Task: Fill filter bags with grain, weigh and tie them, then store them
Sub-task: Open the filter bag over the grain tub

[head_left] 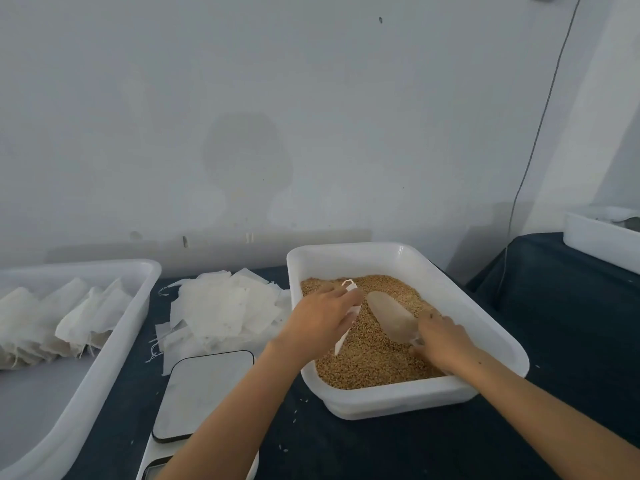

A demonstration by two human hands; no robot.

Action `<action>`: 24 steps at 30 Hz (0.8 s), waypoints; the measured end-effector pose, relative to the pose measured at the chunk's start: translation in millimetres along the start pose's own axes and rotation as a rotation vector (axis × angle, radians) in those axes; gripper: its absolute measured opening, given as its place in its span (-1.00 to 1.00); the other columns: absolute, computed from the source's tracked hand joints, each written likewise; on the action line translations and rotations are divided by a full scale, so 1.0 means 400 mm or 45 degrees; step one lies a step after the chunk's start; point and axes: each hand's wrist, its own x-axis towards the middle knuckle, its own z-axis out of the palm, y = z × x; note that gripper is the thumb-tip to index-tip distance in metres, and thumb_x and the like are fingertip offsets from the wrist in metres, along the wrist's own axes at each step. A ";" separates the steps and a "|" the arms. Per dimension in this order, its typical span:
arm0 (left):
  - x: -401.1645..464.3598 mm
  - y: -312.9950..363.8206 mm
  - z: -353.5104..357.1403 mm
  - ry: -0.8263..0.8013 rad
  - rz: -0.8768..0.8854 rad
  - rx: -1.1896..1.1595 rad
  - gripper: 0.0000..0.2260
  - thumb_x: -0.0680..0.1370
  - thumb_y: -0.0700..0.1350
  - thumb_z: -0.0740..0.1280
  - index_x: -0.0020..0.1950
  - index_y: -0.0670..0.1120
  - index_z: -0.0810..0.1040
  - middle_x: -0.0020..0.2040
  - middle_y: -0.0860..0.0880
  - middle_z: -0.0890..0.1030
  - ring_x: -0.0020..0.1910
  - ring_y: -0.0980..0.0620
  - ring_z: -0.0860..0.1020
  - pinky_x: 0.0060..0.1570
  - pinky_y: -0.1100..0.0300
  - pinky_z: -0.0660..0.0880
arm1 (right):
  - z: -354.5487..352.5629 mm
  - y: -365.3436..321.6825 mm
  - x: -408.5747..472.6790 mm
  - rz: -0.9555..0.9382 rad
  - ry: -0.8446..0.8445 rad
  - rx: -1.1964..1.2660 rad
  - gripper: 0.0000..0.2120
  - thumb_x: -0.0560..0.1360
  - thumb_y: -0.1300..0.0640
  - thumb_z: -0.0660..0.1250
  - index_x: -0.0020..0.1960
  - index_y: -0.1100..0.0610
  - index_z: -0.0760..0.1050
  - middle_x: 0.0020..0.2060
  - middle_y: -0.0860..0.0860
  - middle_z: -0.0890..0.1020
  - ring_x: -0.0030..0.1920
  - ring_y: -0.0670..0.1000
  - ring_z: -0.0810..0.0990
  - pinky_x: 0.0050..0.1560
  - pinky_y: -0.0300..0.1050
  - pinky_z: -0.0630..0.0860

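A white tub [485, 327] at centre right holds brown grain [367, 358]. My left hand [322, 313] grips an empty white filter bag [346, 332] over the grain, its mouth toward the scoop. My right hand [440, 341] grips the handle of a clear plastic scoop [391, 317], whose bowl lies just above the grain beside the bag. A loose pile of empty filter bags [221, 310] lies left of the tub. In front of that pile sits a flat white scale [204, 393], with nothing on its plate.
A long white tray [104, 341] at the left holds several filled bags [52, 323]. Another white tub [602, 244] stands on a second dark table at the far right. A thin cable [540, 126] hangs down the wall. The table has a dark cloth [381, 448].
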 end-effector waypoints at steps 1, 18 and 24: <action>-0.001 -0.004 0.003 0.002 -0.023 0.012 -0.85 0.64 -0.08 0.12 0.14 -0.05 0.42 0.02 0.00 0.54 0.08 0.02 0.41 -0.02 0.18 0.40 | -0.001 -0.001 0.006 -0.018 -0.030 -0.014 -0.52 0.54 -0.01 0.29 0.36 0.18 0.29 0.26 0.09 0.47 0.23 0.08 0.45 0.21 -0.04 0.42; -0.014 -0.024 0.046 -0.118 -0.166 0.176 -0.83 0.63 -0.15 0.16 0.17 -0.07 0.50 0.14 -0.03 0.48 0.13 0.01 0.41 0.04 0.17 0.39 | -0.157 0.083 0.006 -0.813 0.096 -0.448 -0.68 0.61 0.01 0.03 0.32 0.06 0.28 -0.11 -0.14 0.39 -0.23 -0.15 0.39 -0.25 -0.28 0.27; -0.013 -0.026 0.047 -0.109 -0.161 0.186 -0.85 0.63 -0.17 0.19 0.13 -0.05 0.50 0.13 -0.01 0.47 0.10 0.01 0.41 -0.01 0.19 0.38 | -0.162 0.098 -0.009 -0.935 0.168 -0.798 -0.56 0.55 0.25 0.18 0.40 0.08 0.20 0.32 0.03 0.30 0.20 0.01 0.33 0.14 -0.09 0.28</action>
